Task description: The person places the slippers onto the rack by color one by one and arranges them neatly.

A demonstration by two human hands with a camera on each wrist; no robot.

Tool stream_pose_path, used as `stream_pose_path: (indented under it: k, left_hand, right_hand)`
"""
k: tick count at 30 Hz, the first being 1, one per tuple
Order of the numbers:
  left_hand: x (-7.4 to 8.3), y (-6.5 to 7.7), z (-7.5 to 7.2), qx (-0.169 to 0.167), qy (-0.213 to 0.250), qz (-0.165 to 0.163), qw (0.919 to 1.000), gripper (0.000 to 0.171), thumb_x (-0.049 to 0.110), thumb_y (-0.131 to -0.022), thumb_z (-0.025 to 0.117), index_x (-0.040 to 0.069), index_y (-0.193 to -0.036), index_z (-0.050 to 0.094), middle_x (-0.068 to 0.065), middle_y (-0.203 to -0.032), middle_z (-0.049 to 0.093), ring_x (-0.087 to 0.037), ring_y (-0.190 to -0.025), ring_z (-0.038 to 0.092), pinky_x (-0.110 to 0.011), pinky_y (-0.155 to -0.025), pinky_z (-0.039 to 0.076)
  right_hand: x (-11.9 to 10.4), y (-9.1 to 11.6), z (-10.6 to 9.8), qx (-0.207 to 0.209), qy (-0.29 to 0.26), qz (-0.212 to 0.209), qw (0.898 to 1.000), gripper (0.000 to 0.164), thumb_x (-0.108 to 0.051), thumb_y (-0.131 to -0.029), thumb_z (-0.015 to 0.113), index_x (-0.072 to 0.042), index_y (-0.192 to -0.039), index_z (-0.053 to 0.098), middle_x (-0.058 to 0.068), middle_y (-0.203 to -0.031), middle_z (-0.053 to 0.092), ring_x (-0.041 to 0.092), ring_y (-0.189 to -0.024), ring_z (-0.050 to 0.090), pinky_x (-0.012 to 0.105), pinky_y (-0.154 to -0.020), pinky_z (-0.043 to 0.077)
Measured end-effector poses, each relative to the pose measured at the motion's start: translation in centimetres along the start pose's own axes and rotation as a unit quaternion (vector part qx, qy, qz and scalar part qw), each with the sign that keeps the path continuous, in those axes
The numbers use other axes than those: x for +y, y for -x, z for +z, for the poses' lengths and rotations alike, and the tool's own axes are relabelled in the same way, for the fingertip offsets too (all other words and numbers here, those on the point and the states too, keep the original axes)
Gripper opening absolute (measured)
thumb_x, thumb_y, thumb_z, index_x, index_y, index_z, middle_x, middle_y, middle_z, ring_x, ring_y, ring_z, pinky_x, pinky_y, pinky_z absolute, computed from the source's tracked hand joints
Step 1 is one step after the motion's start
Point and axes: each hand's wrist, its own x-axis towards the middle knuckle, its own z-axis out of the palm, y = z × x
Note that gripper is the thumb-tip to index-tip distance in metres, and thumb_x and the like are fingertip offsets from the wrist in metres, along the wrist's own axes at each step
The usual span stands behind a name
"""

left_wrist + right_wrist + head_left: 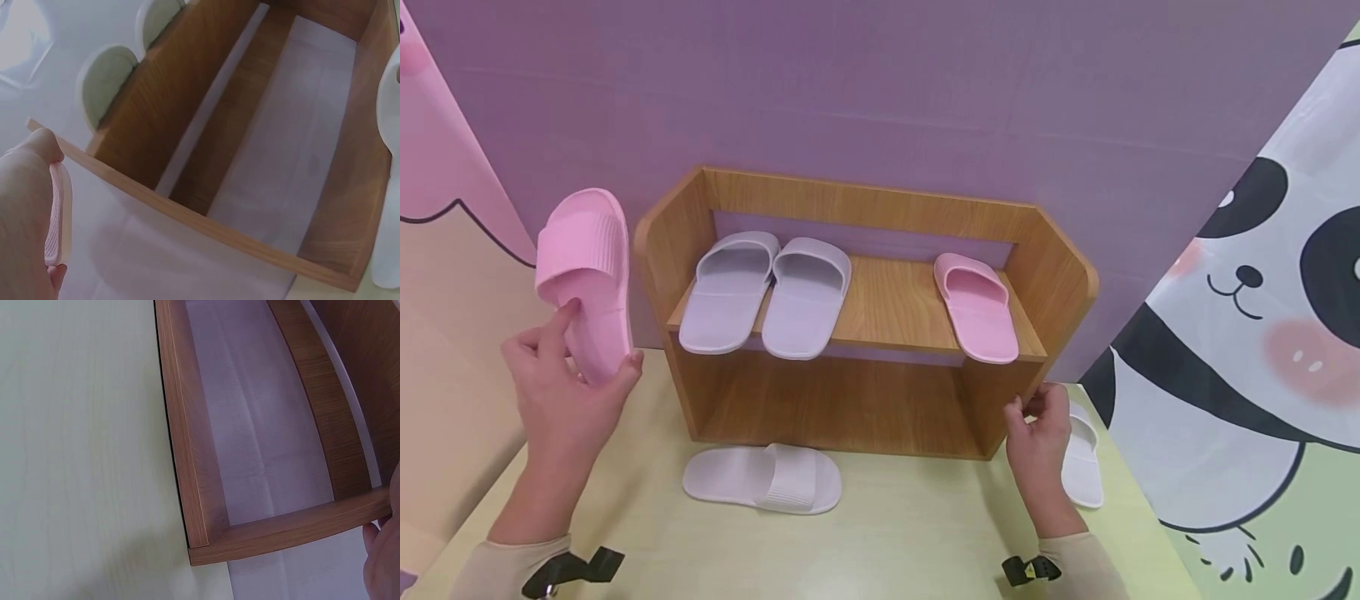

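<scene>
Foreground: one pale wood-grain tabletop (910, 537). Two beige sleeves (1086, 562), each with a black strap (571, 570) at the wrist.

Left hand (567, 408): thumb and fingers clamped on the heel half of one bright pink open-toe slide slipper with a ribbed strap (597, 287). The slipper is held up off the table, left of the rack, strap end uppermost.

Right hand (1037, 437): thumb and curled fingers gripping the lower front edge of the rack's right side panel.

One white slide slipper with a ribbed strap (760, 477): flat on the table before the rack, lying crosswise, strap to the right.

One white slipper, partly hidden by the right hand (1082, 467): on the table, right of the rack.

One two-tier brown wooden rack with sloped sides (887, 304): standing upright on the table. Upper tier, at left: two pale white slippers side by side (805, 300), heels jutting past the front edge; at right: one pink slipper (981, 312), set likewise, well apart from the pair.

Background: one plain purple backdrop (880, 100); at right, one printed panda panel (1247, 350).
</scene>
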Motion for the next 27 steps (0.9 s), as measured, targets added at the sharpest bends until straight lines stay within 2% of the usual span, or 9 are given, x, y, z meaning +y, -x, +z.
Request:
stream_pose_path:
  k: [3, 6, 13, 20, 23, 27]
  left_hand:
    - [0.5, -0.1, -0.2, 0.012, 0.020, 0.012, 0.9997, 0.086, 0.020, -0.077, 0.094, 0.021, -0.157, 0.063, 0.027, -0.119, 0.026, 0.004, -0.110, 0.035, -0.019, -0.083, 0.034]
    - [1.3, -0.2, -0.5, 0.014, 0.034, 0.017, 0.9992, 0.086, 0.019, -0.076, 0.094, 0.019, -0.156, 0.064, 0.027, -0.120, 0.026, 0.003, -0.110, 0.037, -0.020, -0.083, 0.034]
    - [4.1, 0.3, -1.2, 0.004, 0.060, 0.001, 0.9982, 0.087, 0.016, -0.076, 0.095, 0.023, -0.157, 0.063, 0.024, -0.121, 0.028, -0.002, -0.107, 0.040, -0.019, -0.077, 0.041]
    - [6.5, 1.2, -0.7, 0.025, 0.085, 0.085, 0.9924, 0.089, 0.023, -0.066, 0.095, 0.013, -0.150, 0.068, 0.022, -0.121, 0.029, 0.001, -0.113, 0.035, -0.020, -0.079, 0.035]
    - [7.1, 1.6, -0.2, 0.014, 0.076, 0.103, 0.9917, 0.091, 0.026, -0.064, 0.096, 0.016, -0.150, 0.068, 0.022, -0.123, 0.029, -0.002, -0.116, 0.036, -0.020, -0.079, 0.035]
    - [7.7, 2.2, 0.5, -0.029, 0.065, 0.104, 0.9920, 0.093, 0.025, -0.067, 0.100, 0.021, -0.154, 0.065, -0.003, -0.124, 0.044, -0.011, -0.119, 0.040, -0.022, -0.079, 0.041]
  right_hand:
    - [0.0, 0.0, 0.0, -0.002, 0.005, 0.004, 1.000, 0.022, 0.010, -0.097, 0.062, 0.008, -0.119, 0.058, 0.016, -0.113, 0.063, 0.011, -0.086, 0.060, 0.013, -0.077, 0.049]
    - [0.1, 0.0, 0.0, -0.004, 0.010, 0.009, 1.000, 0.022, 0.009, -0.098, 0.062, 0.007, -0.119, 0.058, 0.016, -0.114, 0.063, 0.011, -0.087, 0.060, 0.013, -0.077, 0.049]
    - [0.2, 0.1, 0.1, -0.005, 0.014, 0.012, 1.000, 0.021, 0.008, -0.098, 0.062, 0.006, -0.119, 0.057, 0.016, -0.114, 0.062, 0.010, -0.086, 0.060, 0.013, -0.077, 0.049]
    - [0.4, 0.2, 0.3, 0.005, 0.016, 0.004, 1.000, 0.019, 0.009, -0.096, 0.062, 0.006, -0.114, 0.057, 0.018, -0.109, 0.062, 0.007, -0.082, 0.059, 0.018, -0.074, 0.049]
    - [0.4, 0.2, 0.4, 0.005, 0.017, 0.002, 1.000, 0.019, 0.009, -0.096, 0.063, 0.006, -0.114, 0.057, 0.019, -0.109, 0.062, 0.007, -0.083, 0.059, 0.021, -0.074, 0.051]
    - [0.3, 0.2, 0.5, 0.001, 0.016, 0.003, 1.000, 0.019, 0.009, -0.097, 0.063, 0.006, -0.115, 0.058, 0.019, -0.110, 0.061, 0.008, -0.083, 0.059, 0.025, -0.075, 0.053]
